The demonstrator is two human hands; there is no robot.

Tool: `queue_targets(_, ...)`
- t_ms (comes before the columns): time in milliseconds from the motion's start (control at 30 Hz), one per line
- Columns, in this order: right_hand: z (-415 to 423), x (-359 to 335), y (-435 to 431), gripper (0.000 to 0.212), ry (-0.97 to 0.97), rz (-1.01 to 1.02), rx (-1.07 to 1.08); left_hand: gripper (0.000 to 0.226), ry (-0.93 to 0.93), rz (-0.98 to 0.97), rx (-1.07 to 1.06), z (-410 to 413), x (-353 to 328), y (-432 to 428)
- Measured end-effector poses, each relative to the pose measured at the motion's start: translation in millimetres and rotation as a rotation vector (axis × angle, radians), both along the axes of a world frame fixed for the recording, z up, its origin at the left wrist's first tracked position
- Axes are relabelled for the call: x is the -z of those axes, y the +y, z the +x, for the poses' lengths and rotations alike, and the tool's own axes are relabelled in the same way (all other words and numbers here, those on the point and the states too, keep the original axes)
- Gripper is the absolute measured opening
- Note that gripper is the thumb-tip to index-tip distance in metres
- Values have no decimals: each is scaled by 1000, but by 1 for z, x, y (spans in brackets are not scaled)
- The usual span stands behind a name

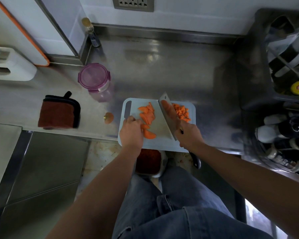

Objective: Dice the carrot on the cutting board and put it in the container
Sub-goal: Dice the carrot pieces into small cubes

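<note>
**Carrot on the board, half cut up**

The cutting board (164,145) lies at the near edge of the counter (162,66). The left hand (130,131) holds down the carrot slices (148,114) with bent fingers on the board's left side. The right hand (190,135) is wrapped tight round the knife (167,116). Its blade stands across the middle of the board, between the slices and the carrot cubes (181,112) by the right edge. The container (95,78), purple lid on, stands near the board's far left corner. 1 carrot end (108,118) lies just left of the board.
</note>
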State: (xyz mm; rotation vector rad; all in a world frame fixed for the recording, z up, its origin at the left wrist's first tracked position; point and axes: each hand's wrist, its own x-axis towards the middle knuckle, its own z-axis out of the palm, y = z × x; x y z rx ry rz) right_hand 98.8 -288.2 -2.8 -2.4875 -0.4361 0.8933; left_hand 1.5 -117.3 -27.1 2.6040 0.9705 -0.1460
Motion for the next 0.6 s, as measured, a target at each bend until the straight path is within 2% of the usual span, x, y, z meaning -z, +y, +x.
queue_targets(233, 0, 1, 0, 18, -16, -3, 13, 17, 22, -13, 53, 4, -4, 6)
queue_targets(400, 1, -1, 1, 21, -17, 0, 27, 2, -77, -61, 29, 1, -8, 13)
queue_targets(500, 3, -2, 2, 20, -20, -2, 17, 19, -121, -73, 73, -4, -12, 14)
queue_targets(600, 3, -2, 2, 20, -16, 8, 10, 10, -95, -107, 198, -8, -13, 9)
